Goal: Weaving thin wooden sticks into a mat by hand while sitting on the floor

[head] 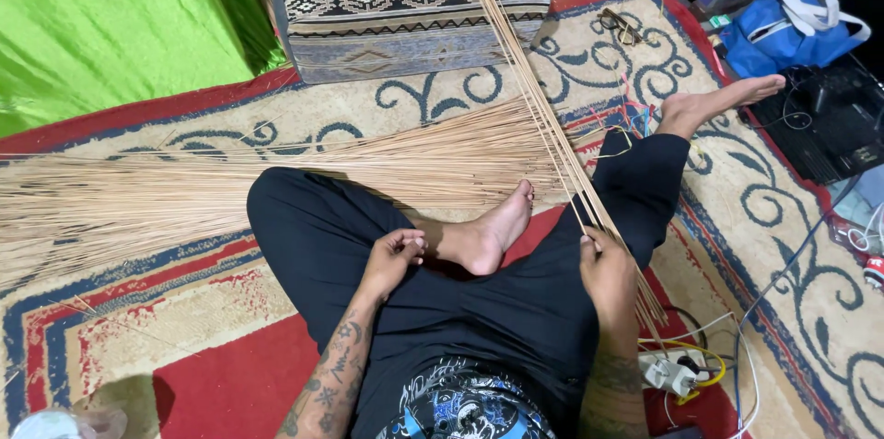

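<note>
Right hand (608, 266): closed around a slim bundle of long thin sticks (534, 89), gripped at the near end over the right thigh so the lengths fan away across the patterned cushion (405, 6).

Left hand (394, 255): loosely curled, holding nothing visible, resting on the left knee beside the bare foot (493, 232).

Loose stick pile (230, 181): spread flat on the patterned rug (166, 328), tips leftward, within reach of both hands.

Edges: cushion ahead, green cloth (110, 24) far left, power strip with cables (677, 370) just beside the right hip, blue bag (792, 29) well apart. Open rug lies at near left.
</note>
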